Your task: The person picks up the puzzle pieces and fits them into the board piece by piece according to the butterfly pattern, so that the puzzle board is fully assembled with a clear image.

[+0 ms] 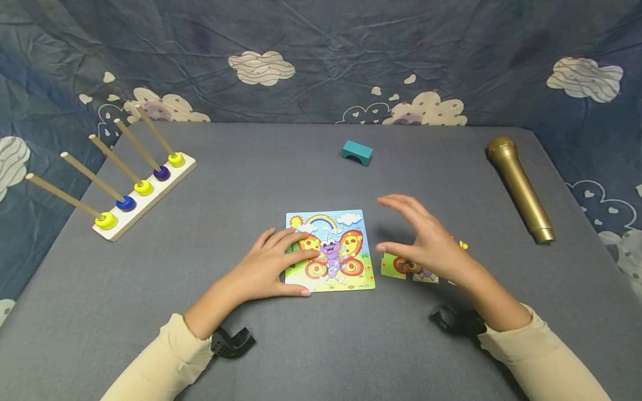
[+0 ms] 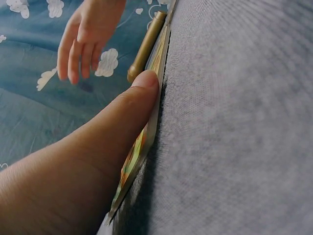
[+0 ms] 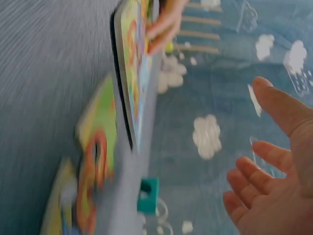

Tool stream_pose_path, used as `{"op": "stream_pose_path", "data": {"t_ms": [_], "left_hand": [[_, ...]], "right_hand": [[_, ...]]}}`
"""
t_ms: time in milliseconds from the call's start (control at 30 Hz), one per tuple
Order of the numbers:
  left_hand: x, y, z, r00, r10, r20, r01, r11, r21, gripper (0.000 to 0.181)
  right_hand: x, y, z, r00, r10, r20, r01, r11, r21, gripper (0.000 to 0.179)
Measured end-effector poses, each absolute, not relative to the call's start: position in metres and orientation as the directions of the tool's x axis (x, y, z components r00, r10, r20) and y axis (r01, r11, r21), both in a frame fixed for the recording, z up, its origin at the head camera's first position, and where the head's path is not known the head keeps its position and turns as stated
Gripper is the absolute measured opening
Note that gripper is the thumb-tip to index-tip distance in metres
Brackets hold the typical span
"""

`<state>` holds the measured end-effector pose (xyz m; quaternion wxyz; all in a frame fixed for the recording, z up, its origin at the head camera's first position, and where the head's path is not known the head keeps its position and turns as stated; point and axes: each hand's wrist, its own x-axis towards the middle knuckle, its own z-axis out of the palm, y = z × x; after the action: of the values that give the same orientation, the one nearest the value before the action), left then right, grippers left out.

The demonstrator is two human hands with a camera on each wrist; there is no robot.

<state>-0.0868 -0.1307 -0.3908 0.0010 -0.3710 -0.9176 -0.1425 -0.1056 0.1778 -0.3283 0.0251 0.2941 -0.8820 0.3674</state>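
Note:
A square butterfly puzzle board with a sun and a rainbow lies in front of the person. My left hand rests on its left part, fingers spread over the picture and hiding some of it. The left wrist view shows the thumb lying along the board's edge. Just right of the board, my right hand hovers with fingers and thumb apart and nothing between them. Below it lie loose puzzle pieces, partly covered by the hand; the right wrist view shows some of these pieces blurred.
A teal arch block sits farther back. On the right side lies a gold microphone. At the left stands a white peg base with several wooden pegs, each carrying a yellow or blue ring. A cloud-patterned cloth hangs behind the table.

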Motion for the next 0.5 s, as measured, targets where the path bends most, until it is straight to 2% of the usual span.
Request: {"op": "stream_pose_path", "data": {"t_ms": [300,500], "left_hand": [[-0.087,-0.131,-0.39,-0.725,0.68,0.105,0.679,0.683,0.267,0.071],[-0.087,-0.131,-0.391,-0.726,0.68,0.105,0.68,0.685,0.262,0.072]], "right_hand": [[-0.097,0.23,-0.328,-0.849,-0.341,0.403,-0.527,0.6,-0.602,0.082],[-0.093,0.253,-0.34,-0.862,-0.294,0.413,-0.5,0.624,-0.6,0.079]]}}
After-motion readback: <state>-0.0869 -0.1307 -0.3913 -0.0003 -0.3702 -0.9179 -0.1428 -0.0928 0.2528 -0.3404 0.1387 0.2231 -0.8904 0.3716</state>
